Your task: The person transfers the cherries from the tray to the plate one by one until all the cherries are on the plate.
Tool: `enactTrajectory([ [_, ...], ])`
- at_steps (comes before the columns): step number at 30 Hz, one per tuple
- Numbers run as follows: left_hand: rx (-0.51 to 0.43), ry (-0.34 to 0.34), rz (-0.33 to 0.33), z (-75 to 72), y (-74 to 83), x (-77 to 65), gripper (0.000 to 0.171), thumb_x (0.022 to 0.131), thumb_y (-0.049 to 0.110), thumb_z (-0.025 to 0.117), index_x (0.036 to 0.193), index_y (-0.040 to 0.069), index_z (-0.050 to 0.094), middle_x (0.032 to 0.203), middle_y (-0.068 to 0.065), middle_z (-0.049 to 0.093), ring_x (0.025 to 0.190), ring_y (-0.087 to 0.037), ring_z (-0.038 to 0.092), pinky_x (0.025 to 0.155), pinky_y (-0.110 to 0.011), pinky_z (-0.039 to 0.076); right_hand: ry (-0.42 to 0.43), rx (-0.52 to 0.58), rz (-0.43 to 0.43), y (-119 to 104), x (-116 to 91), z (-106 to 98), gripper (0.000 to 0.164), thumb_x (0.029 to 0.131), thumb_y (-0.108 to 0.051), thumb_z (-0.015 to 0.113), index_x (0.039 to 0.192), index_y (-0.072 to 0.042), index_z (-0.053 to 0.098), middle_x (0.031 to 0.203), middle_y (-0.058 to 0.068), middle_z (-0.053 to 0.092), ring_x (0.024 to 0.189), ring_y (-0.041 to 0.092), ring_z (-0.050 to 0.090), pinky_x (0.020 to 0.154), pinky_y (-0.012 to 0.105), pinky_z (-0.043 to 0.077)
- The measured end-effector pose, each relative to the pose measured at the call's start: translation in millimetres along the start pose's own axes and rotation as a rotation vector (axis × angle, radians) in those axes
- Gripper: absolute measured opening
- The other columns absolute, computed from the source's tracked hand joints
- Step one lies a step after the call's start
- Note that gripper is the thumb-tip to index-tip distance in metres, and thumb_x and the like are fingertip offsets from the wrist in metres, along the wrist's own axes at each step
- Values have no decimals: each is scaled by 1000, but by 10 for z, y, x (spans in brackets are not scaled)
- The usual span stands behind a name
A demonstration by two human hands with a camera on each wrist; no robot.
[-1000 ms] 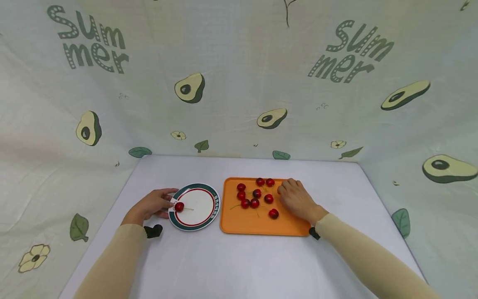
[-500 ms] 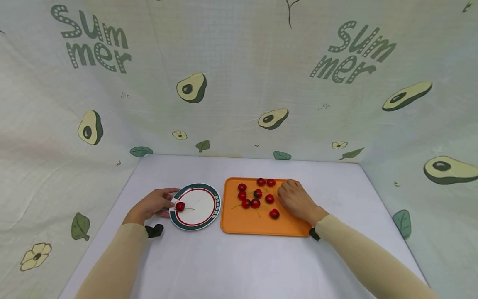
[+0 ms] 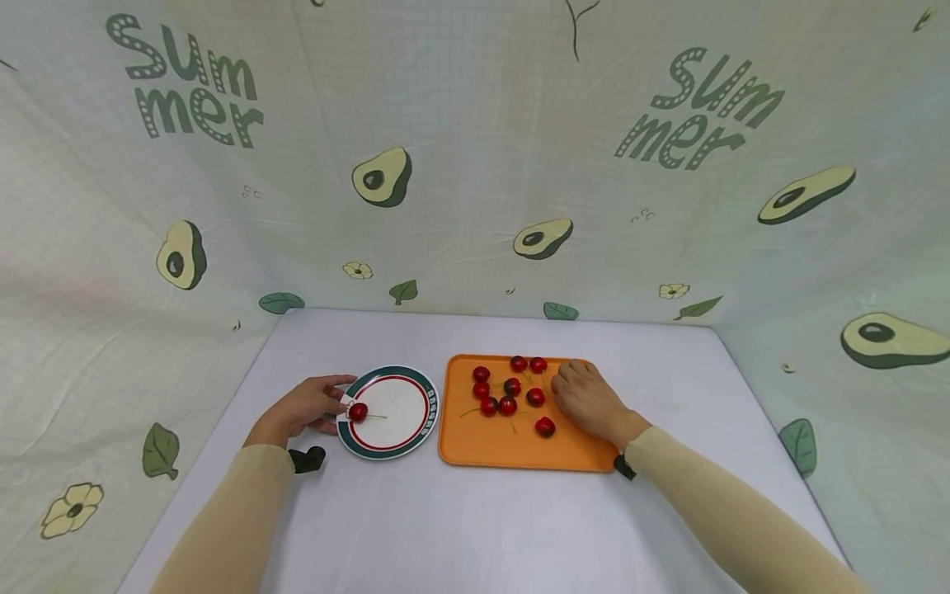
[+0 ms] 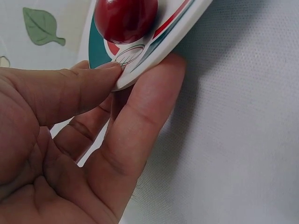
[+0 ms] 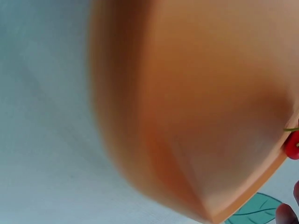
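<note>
My left hand (image 3: pixel 308 407) pinches the left rim of a white plate (image 3: pixel 401 404) with green and red bands. In the left wrist view, the thumb (image 4: pixel 79 91) lies on top of the rim and fingers reach beneath it. A red cherry (image 3: pixel 358 412) with its stem sits on the plate, near the thumb. Over the right part of an orange tray (image 3: pixel 482 445) is my right hand (image 3: pixel 590 400), fingers bent down; I cannot tell whether they hold anything. In the right wrist view, only fingertips (image 5: pixel 286 214) show, near a cherry (image 5: pixel 293 145).
Several cherries, among them a nearest one (image 3: pixel 545 426), lie in the tray's upper and middle part. Plate and tray stand side by side on a white table (image 3: pixel 460 528). Behind rises a pale curtain (image 3: pixel 460 124) printed with avocados and leaves.
</note>
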State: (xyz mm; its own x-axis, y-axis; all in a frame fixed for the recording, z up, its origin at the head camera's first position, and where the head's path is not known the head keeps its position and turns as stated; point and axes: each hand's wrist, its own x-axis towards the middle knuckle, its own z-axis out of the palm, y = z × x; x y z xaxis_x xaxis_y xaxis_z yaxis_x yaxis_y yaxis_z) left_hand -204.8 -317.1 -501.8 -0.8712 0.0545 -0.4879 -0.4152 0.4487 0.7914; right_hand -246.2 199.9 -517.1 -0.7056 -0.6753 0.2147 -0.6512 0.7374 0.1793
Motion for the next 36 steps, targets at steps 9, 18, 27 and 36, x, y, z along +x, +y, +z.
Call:
enactTrajectory([
  [9,-15,12,-17,5,2,7,65,99,-1,65,160,10,44,128,-20,51,82,-23,67,73,-35,66,-15,-18,-8,0,-11,10,15,99,-19,74,95,-6,67,92,6,58,93,28,51,92,47,51],
  [18,-15,3,-12,1,7,9,65,99,-1,65,159,10,44,127,-20,50,80,-24,66,71,-34,65,-6,-25,-14,1,4,-87,16,97,-18,74,94,-5,65,90,7,59,91,28,51,85,42,51],
  [27,-20,19,-8,-7,9,5,64,100,-1,64,159,11,45,129,-21,51,81,-23,67,71,-33,65,53,-9,-7,-26,169,-214,16,97,-21,74,99,-6,67,93,7,60,90,28,49,77,36,42],
  [36,-7,21,-6,9,-6,-8,63,100,0,64,159,11,45,129,-21,52,80,-23,67,71,-33,65,92,-30,-83,-342,565,-452,15,97,-20,73,97,-6,66,87,4,53,84,25,45,73,34,38],
])
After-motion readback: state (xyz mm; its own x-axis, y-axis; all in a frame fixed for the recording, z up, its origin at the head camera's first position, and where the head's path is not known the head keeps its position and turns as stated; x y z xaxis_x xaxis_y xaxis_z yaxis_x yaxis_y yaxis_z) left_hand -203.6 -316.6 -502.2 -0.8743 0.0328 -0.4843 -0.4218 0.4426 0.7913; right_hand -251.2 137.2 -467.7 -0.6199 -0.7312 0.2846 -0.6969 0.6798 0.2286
